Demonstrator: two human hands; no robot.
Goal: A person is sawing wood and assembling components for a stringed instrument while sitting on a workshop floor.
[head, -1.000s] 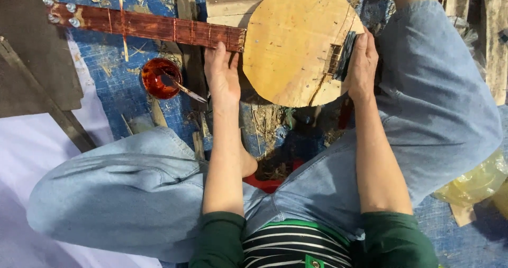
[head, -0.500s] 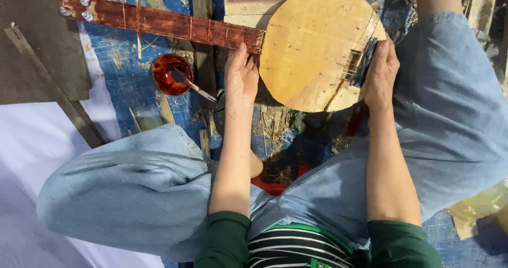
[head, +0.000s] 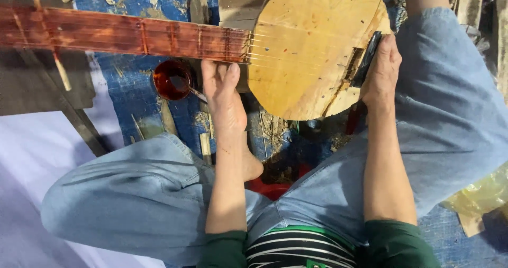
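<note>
The round pale-wood instrument body [head: 312, 46] with its red-stained fretted neck [head: 121, 35] has slid right; left hand [head: 225, 96] now clasps the neck joint, right hand [head: 381, 72] grips the tail edge, steadying it over the knees

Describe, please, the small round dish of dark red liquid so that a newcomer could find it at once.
Start at the stringed instrument with the round pale wooden body and follow its reddish neck away from the body. Just below the neck, beside the left hand, a small round dish sits on the blue sheet. It alone holds glossy dark red liquid.
</note>
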